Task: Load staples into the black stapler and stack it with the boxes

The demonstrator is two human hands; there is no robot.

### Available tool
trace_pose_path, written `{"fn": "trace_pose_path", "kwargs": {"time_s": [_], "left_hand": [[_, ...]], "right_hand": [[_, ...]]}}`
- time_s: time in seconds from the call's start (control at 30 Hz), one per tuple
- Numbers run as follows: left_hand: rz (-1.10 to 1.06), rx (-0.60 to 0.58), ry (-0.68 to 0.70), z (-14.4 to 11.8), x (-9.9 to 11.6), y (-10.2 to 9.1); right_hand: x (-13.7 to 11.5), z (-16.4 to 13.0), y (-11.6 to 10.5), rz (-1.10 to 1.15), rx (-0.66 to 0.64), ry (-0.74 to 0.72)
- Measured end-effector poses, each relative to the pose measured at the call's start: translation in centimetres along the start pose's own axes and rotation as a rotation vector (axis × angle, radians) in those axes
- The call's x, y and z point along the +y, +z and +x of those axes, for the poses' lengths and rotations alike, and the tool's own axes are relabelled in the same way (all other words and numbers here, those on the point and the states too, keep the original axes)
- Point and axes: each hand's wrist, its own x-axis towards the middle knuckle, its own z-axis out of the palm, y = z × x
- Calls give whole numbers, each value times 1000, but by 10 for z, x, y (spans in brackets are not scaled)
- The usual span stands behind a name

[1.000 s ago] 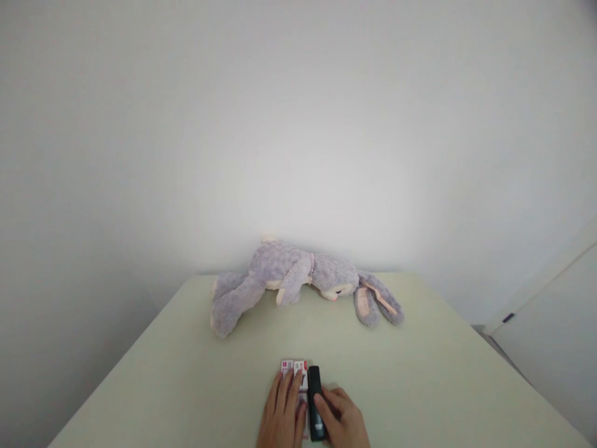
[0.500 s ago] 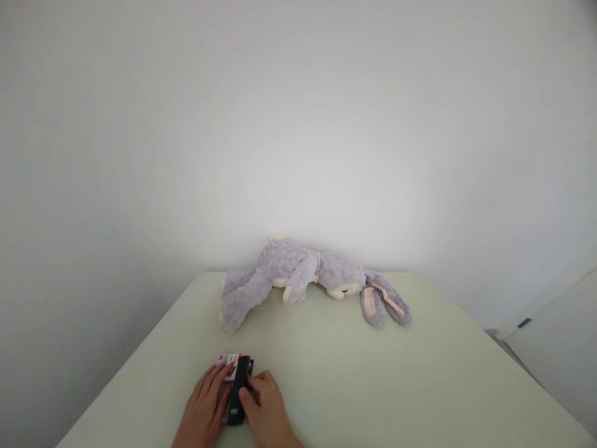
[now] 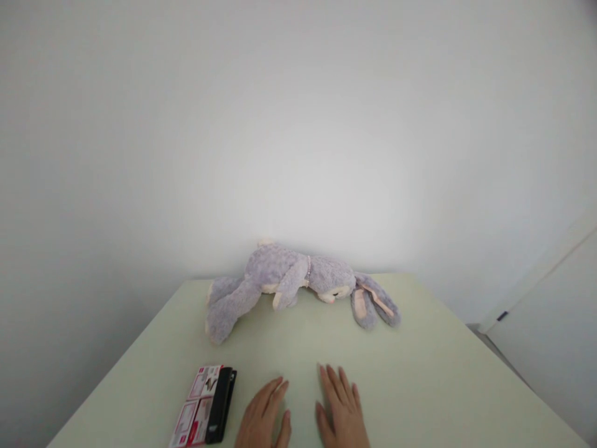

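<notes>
Both hands are now lying flat and empty on the pale green table (image 3: 420,373), having let go of the slim black stapler-like device (image 3: 221,404) and the red-and-white printed card pack (image 3: 196,407) they were pushing a moment ago. That pair is now sitting side by side, touching, just left of the left hand (image 3: 263,420). The right hand (image 3: 342,410) is resting near it, fingers straight and loosely together on both. Well beyond the hands, a grey plush rabbit (image 3: 289,283) is lying on its side against the white wall (image 3: 298,124); nothing is lying between.
</notes>
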Motion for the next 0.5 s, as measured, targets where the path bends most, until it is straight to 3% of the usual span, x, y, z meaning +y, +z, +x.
{"fn": "trace_pose_path", "kwargs": {"time_s": [0.07,0.13,0.37,0.5], "left_hand": [[66,-36,6,4,9,27],[129,-40,-19,5,11,42],[193,-13,7,2,15,38],[190,46,-84,0,24,46]], "right_hand": [[18,-5,1,-101,-17,-42],[23,-8,3,-172,-17,-62],[8,-9,-3,-228,-46,-66],[11,-8,-1,-225,-15,-53]]}}
